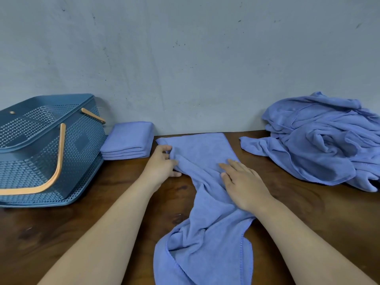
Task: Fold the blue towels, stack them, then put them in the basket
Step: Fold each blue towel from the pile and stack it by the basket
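Near edge: the dark wooden table (72,239) runs across the whole view. One blue towel (207,204) lies lengthwise down its middle. The near end is bunched and wrinkled, with the stitched hem curling over itself, and it runs out of view at the bottom. Both bare forearms come in from the near side, one on each side of this towel.

Middle: the right hand (244,186) lies flat on the cloth with fingers straight and slightly spread, palm down, pressing the right side of the towel against the table. It holds nothing. The left hand (162,163) is at the towel's left edge, just short of the far-left corner. Its fingers are curled and pinch a fold of the cloth, and the thumb rests on the table below it. Beyond the hands the towel spreads out smoother and flatter, and its far edge reaches the foot of the wall.

Far left: a folded stack (128,140) of blue towels sits squared up against the wall, layered edges facing near. It is just left of the spread towel and close beside the basket (82,161). The basket is blue perforated plastic. Its tan handles (61,149) are dropped outward, and its inside is not clearly visible.

Far right: a loose pile (320,140) of unfolded blue towels is heaped against the wall, with one flap trailing toward the middle, apart from the spread towel.

Behind everything: a grey, scuffed wall (185,58).
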